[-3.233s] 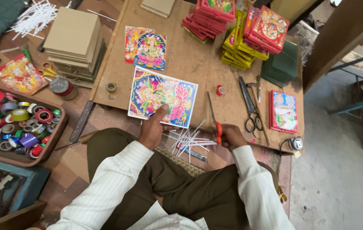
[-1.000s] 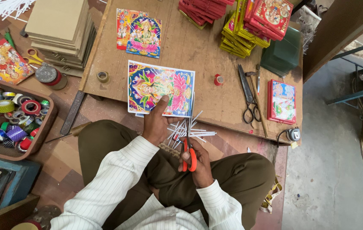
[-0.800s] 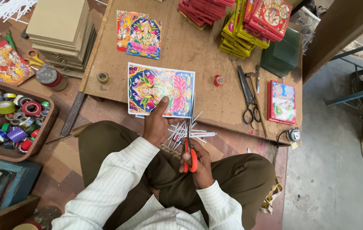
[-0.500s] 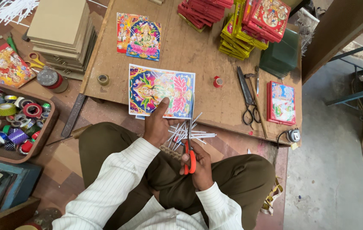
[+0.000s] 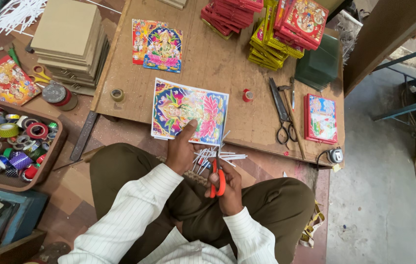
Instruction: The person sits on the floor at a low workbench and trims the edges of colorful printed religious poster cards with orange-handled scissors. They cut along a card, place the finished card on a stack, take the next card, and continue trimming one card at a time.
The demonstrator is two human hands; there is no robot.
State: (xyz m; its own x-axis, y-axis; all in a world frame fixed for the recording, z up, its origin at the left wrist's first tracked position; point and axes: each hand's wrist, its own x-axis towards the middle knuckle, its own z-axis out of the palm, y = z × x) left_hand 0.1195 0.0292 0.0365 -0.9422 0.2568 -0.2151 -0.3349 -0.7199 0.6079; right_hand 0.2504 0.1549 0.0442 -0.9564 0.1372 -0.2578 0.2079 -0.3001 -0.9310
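A colourful printed picture [image 5: 188, 111] lies at the near edge of a low wooden board [image 5: 217, 73]. My left hand [image 5: 181, 149] rests on its near edge, fingers pressing it down. My right hand [image 5: 225, 183] grips orange-handled scissors [image 5: 217, 171], blades pointing toward the picture. Several thin white strips [image 5: 215, 155] lie scattered between my hands, over my lap.
A second print [image 5: 158, 41], small tape rolls [image 5: 117, 94] [image 5: 248, 95], black shears [image 5: 281, 112], a red-framed picture [image 5: 320, 119] and stacks of framed pictures [image 5: 286, 24] sit on the board. A tray of tape rolls [image 5: 10, 144] and stacked cardboard squares [image 5: 68, 39] are on the left.
Since 3.2 s ago my right hand drew back from the board's edge to my lap with the scissors. Over the last second the hands barely moved.
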